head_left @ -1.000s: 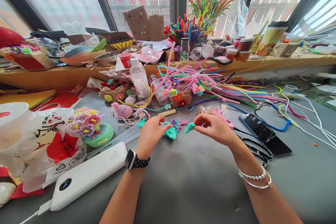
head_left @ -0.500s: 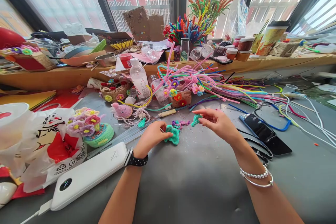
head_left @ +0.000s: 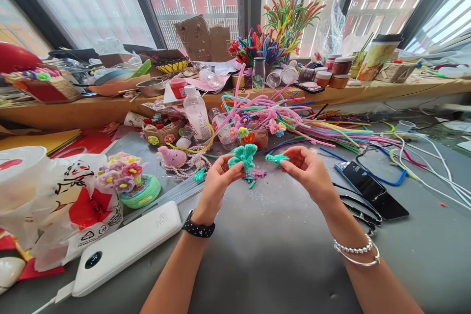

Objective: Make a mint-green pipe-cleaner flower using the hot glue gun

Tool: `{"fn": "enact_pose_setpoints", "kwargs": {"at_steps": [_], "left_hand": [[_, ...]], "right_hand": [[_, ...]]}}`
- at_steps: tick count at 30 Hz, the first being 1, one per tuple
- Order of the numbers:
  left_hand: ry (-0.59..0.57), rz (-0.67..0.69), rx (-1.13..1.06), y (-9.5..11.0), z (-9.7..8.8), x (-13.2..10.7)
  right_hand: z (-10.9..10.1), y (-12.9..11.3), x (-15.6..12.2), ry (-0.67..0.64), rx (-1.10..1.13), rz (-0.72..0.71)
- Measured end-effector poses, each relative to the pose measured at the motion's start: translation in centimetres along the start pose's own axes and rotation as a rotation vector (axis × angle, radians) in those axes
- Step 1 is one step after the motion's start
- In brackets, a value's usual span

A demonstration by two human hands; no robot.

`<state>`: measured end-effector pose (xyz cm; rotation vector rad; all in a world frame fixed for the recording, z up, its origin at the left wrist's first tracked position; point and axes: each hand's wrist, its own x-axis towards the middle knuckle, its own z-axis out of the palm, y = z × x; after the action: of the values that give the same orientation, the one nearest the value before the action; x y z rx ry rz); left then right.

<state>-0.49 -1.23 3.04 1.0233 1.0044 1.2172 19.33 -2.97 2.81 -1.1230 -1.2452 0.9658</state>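
Note:
My left hand is raised off the grey table, its fingers pinched on a teal pipe-cleaner flower with looped petals. My right hand pinches a small teal pipe-cleaner piece just right of the flower, a short gap between the two. Under them, small purple, pink and teal scraps lie on the table. A black watch sits on my left wrist and silver bracelets on my right.
A white power bank lies at the left, next to a printed plastic bag and a flower pot craft. A black phone and scissors lie to the right. Loose pipe cleaners, baskets and bottles crowd the back.
My left hand picked the teal flower up off the table and raised it. My right hand brought its small teal piece close beside the flower.

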Motion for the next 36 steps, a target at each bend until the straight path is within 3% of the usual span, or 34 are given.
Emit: {"fn": "enact_pose_setpoints", "kwargs": {"at_steps": [13,23,29,36], "left_hand": [[-0.074,0.079,-0.043,-0.8,0.9,-0.4],[-0.062,0.083,0.006,-0.6,1.3,-0.6],[-0.046,0.182,0.093,-0.9,1.3,-0.6],[-0.048,0.125,0.051,-0.8,1.5,-0.6]], "right_hand": [[2.6,0.7,-1.1,-0.019,-0.117,-0.090],[3.0,0.8,-1.3,-0.023,-0.095,-0.071],[3.2,0.9,-1.4,-0.032,-0.043,-0.062],[3.4,1.0,-1.4,-0.046,-0.066,-0.067]]}}
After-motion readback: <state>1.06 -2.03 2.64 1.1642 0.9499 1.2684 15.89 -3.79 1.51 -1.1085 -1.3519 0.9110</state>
